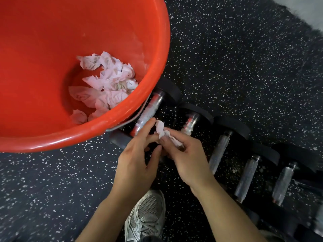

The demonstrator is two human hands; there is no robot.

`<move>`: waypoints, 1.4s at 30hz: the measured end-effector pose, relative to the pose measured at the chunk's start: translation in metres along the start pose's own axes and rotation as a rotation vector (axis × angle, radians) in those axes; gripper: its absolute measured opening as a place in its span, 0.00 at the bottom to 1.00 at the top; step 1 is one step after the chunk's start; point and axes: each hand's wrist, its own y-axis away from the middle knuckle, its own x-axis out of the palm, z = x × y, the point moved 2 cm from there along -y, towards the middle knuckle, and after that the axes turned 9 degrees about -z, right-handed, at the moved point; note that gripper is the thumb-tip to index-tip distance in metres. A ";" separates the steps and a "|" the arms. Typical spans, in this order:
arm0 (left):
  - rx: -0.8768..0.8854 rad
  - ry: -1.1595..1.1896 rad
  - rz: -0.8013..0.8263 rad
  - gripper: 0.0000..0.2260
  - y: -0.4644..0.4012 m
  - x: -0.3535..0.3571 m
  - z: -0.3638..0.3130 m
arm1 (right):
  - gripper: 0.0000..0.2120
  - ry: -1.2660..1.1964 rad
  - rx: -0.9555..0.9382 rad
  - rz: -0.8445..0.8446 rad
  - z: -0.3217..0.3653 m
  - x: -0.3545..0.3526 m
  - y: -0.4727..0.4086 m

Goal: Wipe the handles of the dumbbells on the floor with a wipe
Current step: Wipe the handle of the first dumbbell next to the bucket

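A row of black dumbbells with knurled silver handles (219, 151) lies on the speckled floor, running from under the bucket to the lower right. A small crumpled white wipe (163, 131) is held above the second dumbbell (190, 124). My right hand (185, 158) pinches the wipe between thumb and fingers. My left hand (136, 154) touches the wipe's left edge with its fingertips. Both hands hover just in front of the leftmost dumbbell handle (148, 112), which the bucket partly hides.
A large red bucket (153, 55) fills the upper left, with several used crumpled wipes (104, 84) at its bottom. A grey sneaker (146, 217) stands on the black speckled floor (236, 58) below the hands. A pale mat edge shows at the top right.
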 end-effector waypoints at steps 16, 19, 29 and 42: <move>-0.006 -0.262 -0.204 0.36 0.002 -0.022 0.048 | 0.25 1.134 -0.768 -0.210 -0.011 0.035 -0.099; 0.006 -0.242 -0.218 0.38 0.002 -0.022 0.049 | 0.27 0.995 -0.779 -0.058 -0.027 0.038 -0.085; 0.076 -0.229 -0.264 0.31 0.006 -0.020 0.047 | 0.27 1.072 -0.648 -0.034 -0.011 0.017 -0.101; 0.106 -0.228 -0.270 0.31 0.006 -0.017 0.050 | 0.19 0.932 -0.705 0.225 -0.017 0.024 -0.091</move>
